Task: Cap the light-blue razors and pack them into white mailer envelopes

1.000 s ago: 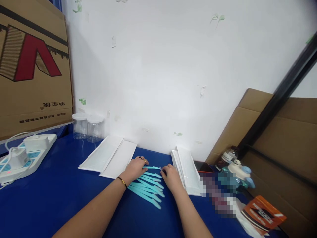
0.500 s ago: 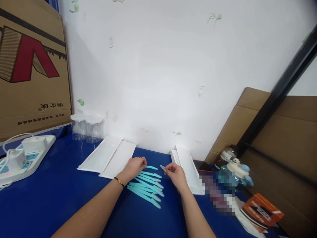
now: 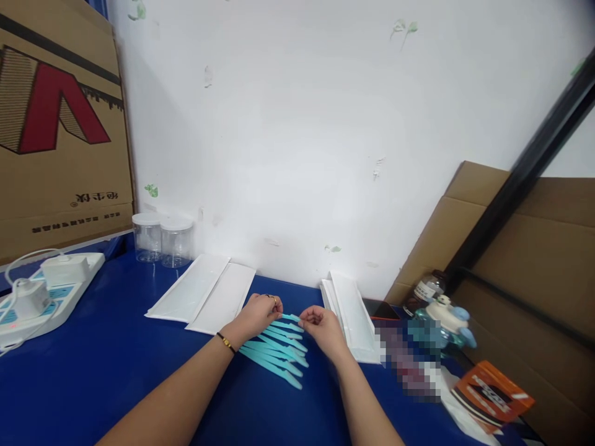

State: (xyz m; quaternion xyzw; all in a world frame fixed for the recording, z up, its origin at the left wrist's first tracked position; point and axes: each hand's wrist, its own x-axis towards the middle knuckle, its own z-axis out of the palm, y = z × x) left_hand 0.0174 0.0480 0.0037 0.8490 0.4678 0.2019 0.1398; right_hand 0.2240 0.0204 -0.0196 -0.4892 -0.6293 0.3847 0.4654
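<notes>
Teal stick [image 3: 291, 318] spans the gap between the left hand [image 3: 260, 314] and right hand [image 3: 323, 329] over a blue bench [image 3: 116, 356]. The left hand is nearly closed, pinching one end; the right's thumb and fingertips meet at the other, though exactly what they grip is too small to tell. Other sticks [image 3: 274, 358] fan out nearer the viewer, between white envelopes [image 3: 225, 297] at left and paler packets [image 3: 356, 322] at right.

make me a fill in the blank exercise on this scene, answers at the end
The left hand is at one end of a turquoise tool, the ____ hand at the other.
The bracelet circles the ____ wrist.
Both clear jars have ____ lids.
The tabletop is dark ____.

right; left; white; blue
</notes>
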